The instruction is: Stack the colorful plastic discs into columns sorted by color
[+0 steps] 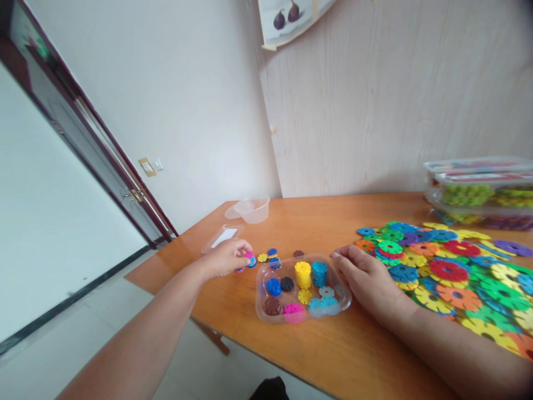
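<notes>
At the left of the table, my left hand (229, 259) is closed in a pinch on a pink interlocking disc (249, 256). Blue and pink discs show right under its fingertips. A few yellow and blue discs (272, 253) lie just to the right. In front of me sits a clear plastic tray (266, 318) with a yellow stack (303, 274), a teal stack (320, 274) and flat piles of blue, black, brown, pink, light blue and grey discs. My right hand (366, 275) rests against the tray's right side, thumb by the rim, fingers loosely extended and partly hidden.
A large heap of bigger coloured notched discs (453, 278) spreads over the table's right side. Lidded clear boxes (478, 191) stand behind it. At the back left are a clear tub (255, 211) and a flat lid (222, 236). The table's front edge runs close to me.
</notes>
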Motion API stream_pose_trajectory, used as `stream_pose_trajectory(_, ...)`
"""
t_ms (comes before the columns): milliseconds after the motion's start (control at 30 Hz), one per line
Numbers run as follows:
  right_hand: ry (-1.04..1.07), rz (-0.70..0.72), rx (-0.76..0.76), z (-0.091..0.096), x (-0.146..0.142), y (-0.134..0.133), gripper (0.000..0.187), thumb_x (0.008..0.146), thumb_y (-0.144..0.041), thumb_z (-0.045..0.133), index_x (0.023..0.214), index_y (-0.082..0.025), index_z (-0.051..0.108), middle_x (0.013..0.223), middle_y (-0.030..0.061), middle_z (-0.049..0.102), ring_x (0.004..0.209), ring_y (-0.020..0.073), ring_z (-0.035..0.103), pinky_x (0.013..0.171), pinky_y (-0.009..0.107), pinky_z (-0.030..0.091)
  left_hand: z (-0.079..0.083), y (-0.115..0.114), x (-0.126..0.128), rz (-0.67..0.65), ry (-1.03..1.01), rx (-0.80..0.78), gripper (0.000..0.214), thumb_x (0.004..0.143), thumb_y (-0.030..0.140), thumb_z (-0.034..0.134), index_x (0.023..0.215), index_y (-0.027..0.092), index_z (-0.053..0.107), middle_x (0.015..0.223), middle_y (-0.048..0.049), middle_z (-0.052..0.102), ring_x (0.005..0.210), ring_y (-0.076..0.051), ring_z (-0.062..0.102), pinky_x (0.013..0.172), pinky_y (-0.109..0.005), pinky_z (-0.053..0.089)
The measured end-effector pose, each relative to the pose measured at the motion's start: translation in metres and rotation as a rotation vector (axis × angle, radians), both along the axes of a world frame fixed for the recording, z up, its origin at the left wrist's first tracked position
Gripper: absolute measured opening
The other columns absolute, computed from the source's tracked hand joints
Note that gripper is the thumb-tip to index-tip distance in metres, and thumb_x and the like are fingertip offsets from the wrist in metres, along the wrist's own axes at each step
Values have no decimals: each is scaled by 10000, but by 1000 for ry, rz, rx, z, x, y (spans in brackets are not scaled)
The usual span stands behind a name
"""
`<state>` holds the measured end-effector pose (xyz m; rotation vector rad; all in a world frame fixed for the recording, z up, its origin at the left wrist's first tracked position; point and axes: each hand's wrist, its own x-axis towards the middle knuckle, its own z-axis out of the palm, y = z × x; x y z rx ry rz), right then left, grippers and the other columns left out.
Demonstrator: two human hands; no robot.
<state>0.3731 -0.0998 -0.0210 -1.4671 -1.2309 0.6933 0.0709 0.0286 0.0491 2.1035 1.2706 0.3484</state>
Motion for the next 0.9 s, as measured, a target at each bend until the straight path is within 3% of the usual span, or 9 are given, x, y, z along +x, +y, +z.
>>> stream_pose_trajectory(167, -5, -1, -6, 2, -1, 0, 269, 866, -476, 527, 826, -220, 602, 659, -13, 610, 640, 174, 559, 570, 278, 445, 15, -15, 11, 12, -41, 6, 300, 704, 332, 661, 938, 164, 579, 755, 1, 614, 633, -116, 581, 562, -238, 462)
stream_pose_trajectory(433, -39, -15, 20, -1, 0, 1, 278, 874, -471, 520, 843, -212, 615, 690, -1, 634, 664, 179, 577, 585, 276, 449, 39, -44, 34, -103, -40, 131, 243, 756, 354, 651, 913, 173, 606, 847, -18, 627, 778, -133, 583, 690, -264, 488)
stream_pose_trajectory(533, -32, -15, 35, -3, 0, 2, 271, 871, -462, 523, 845, -210, 619, 673, -8, 624, 640, 169, 565, 574, 270, 441, 48, -59, 44, -188, 11, 170, 234, 760, 316, 648, 947, 178, 624, 890, -17, 647, 827, -137, 586, 754, -275, 481)
stream_pose_trajectory(700, -9, -19, 45, -5, 0, 3, 277, 858, -466, 532, 837, -208, 630, 659, -5, 625, 623, 166, 556, 557, 266, 435, 62, -83, 63, -421, 192, 197, 238, 744, 264, 657, 972, 197, 640, 896, -1, 612, 782, -122, 562, 679, -238, 437)
stream_pose_trajectory(900, 31, -35, 67, -4, -1, 2, 288, 828, -476, 552, 836, -205, 648, 657, 8, 643, 625, 179, 575, 556, 275, 448, 68, -88, 80, -648, 398, 279, 238, 735, 257, 670, 972, 240, 673, 920, 3, 625, 880, -158, 554, 767, -260, 409)
